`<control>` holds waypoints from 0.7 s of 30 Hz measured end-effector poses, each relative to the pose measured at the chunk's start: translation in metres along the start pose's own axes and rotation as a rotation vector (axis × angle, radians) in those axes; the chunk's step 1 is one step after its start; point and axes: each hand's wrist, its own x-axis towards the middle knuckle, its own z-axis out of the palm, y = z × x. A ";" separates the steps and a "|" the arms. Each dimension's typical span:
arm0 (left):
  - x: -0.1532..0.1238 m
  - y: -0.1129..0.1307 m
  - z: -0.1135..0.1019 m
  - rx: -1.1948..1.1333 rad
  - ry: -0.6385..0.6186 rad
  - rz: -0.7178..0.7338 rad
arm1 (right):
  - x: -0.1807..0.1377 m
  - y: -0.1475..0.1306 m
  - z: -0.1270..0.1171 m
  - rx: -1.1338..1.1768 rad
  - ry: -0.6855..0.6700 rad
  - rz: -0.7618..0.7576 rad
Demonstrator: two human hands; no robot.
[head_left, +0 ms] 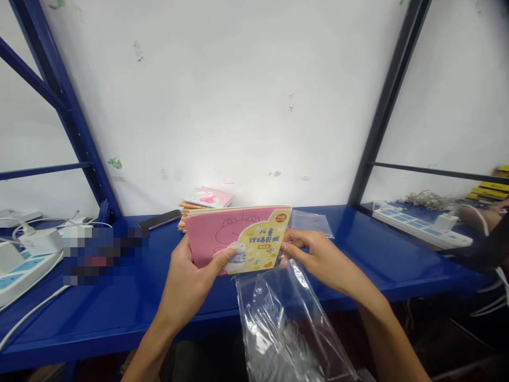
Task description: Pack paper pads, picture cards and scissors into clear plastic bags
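Note:
A thick pink paper-cutting booklet [214,228], with a frog line drawing and a yellow label, is held up above the table's front part. My left hand [194,276] grips its lower left, thumb across the front and fingers hidden behind. At the booklet's lower right corner, my right hand [318,257] pinches the mouth of a clear plastic bag [274,329]. The bag hangs below the booklet, past the table edge. A small pink bit shows by the right fingers; I cannot make out what it is.
Behind the booklet lies a stack of packaged booklets [207,197]. Another clear bag [314,220] lies flat nearby. A phone [159,219] rests at the back left. Power strips with cables stand left [34,265] and right [421,225]. Another person's hand [493,212] shows far right.

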 end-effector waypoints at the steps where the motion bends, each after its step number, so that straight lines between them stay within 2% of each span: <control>1: 0.000 0.001 0.000 -0.018 -0.024 -0.020 | -0.001 -0.001 -0.001 -0.029 0.014 0.007; 7: -0.004 0.009 -0.001 -0.077 -0.129 -0.114 | -0.005 -0.005 -0.005 -0.062 0.051 0.036; 14: 0.000 0.003 -0.016 0.102 -0.295 -0.099 | -0.005 -0.005 -0.006 -0.002 0.064 0.028; 21: -0.001 0.010 -0.035 0.157 -0.354 -0.156 | -0.004 -0.004 -0.005 0.225 -0.057 0.146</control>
